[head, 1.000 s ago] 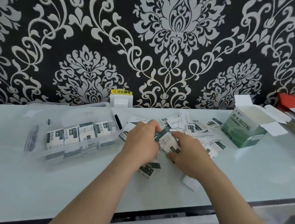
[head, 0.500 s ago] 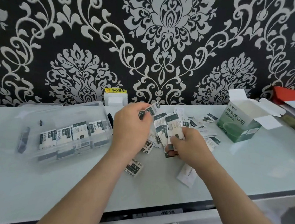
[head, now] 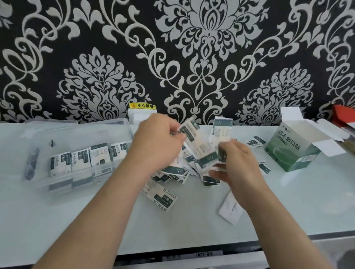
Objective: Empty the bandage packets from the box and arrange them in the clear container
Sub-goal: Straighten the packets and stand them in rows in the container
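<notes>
My left hand [head: 156, 141] and my right hand [head: 237, 161] are raised above the table, each gripping white and dark-green bandage packets [head: 199, 145] that fan out between them. One packet [head: 222, 129] stands upright above my right hand. Loose packets [head: 177, 174] lie in a heap below my hands, and one more loose packet [head: 162, 197] lies nearer me. The clear container [head: 49, 138] stands on the left with a row of packets [head: 84, 158] inside. The green and white box [head: 293, 148] sits open at the right, flaps up.
A white paper strip [head: 230, 207] lies near the table's front edge. A white wall socket with a yellow label [head: 142, 112] sits behind the container. A red object [head: 354, 115] and grey sheets lie at the far right. The patterned wall rises right behind the table.
Both hands have lifted from the heap on the table, taking a bunch of packets up with them. The packets now fan out higher between the two hands.
</notes>
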{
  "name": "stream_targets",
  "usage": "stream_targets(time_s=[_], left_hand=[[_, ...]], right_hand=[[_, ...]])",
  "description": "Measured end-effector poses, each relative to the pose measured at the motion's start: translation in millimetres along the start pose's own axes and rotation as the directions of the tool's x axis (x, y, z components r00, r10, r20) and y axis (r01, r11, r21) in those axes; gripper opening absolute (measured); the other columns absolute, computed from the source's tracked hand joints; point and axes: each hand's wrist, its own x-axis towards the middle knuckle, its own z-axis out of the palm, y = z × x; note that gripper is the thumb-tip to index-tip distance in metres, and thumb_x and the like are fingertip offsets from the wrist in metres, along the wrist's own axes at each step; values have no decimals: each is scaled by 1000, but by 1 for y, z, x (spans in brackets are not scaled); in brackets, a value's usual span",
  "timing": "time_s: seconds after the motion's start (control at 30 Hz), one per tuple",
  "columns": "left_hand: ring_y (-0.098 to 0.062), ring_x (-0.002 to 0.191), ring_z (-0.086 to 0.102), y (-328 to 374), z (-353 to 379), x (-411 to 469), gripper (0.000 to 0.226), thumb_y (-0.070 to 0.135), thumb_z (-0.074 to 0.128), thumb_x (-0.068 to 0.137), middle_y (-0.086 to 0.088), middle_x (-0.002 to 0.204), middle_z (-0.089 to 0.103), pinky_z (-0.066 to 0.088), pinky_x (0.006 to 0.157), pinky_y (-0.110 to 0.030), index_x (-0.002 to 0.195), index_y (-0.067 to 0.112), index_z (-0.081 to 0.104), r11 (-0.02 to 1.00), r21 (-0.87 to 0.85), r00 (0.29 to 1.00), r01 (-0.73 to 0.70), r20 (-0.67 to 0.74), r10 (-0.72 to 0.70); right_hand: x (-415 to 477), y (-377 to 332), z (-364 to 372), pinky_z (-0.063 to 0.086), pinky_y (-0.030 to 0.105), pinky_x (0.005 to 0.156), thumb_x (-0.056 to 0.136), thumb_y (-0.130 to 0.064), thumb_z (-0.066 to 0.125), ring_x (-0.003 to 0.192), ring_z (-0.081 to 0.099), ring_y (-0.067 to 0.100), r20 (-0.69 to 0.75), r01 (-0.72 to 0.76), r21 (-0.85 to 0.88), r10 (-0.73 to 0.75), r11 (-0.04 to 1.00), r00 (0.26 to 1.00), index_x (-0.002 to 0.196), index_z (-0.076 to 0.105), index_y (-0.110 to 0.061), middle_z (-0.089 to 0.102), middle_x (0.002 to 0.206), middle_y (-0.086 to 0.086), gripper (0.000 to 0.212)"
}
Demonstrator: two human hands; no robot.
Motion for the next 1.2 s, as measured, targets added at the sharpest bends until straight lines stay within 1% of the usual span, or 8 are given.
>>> stream_targets(time_s=[0.1,0.27,0.37,0.53,0.77,0.83,0.93,1.2], left_hand=[[-8,53,51,-4,8,2,16,22,62,92,6,61,58,33,46,-22,81,15,73,986,164,1000,-10,11,8],[-16,64,63,-7,14,7,10,28,61,92,8,76,63,49,54,-28,88,22,69,997,71,1000,14,11,-15],[-5,55,56,-8,20,10,15,28,54,97,18,87,58,46,54,-28,110,28,62,991,-111,985,-72,-165,53],[-5,76,58,-2,39,15,19,21,46,100,19,81,59,50,69,-28,106,24,63,951,-132,867,-281,-461,192],[-25,108,54,-1,69,27,27,16,43,96,7,109,52,48,91,-45,115,32,55,974,-198,976,-110,-205,68],[-25,120,43,-5,71,26,34,27,55,93,2,123,52,42,97,-40,126,30,53,988,143,995,-65,88,52],[-25,130,30,-9,77,18,72,58,66,78,0,139,41,34,101,-45,139,29,41,838,528,929,-140,363,-74],[-23,112,54,-9,77,17,51,18,71,83,0,121,57,43,95,-34,128,36,55,942,332,993,-39,114,2]], right_hand=[[-7,-2,6,58,42,65,103,-27,41,70,70,24,186,-13,57,2,998,983,97,64,-11,74,78,9,29],[-12,1,18,48,26,47,103,-22,42,50,56,12,285,20,35,-29,999,958,98,59,-18,63,66,0,18],[-11,0,20,41,21,41,103,-18,42,46,51,15,262,-132,177,83,975,961,99,59,-14,63,69,7,18],[-17,-3,21,43,24,42,103,-34,42,53,57,21,429,-195,215,87,957,899,98,61,-7,63,68,10,33],[-5,-5,-8,25,17,37,104,-21,42,47,38,11,166,-78,343,21,936,986,90,52,-14,50,67,4,19],[1,-6,-25,27,17,36,104,-20,41,48,40,12,32,-53,404,44,913,999,92,51,-14,51,67,5,17],[3,-4,-38,35,19,36,104,-21,41,50,47,14,-39,-50,404,72,913,997,98,54,-13,55,67,5,16],[1,1,-40,37,22,44,104,-22,42,52,50,14,10,-92,302,93,949,996,95,54,-15,61,70,5,17]])
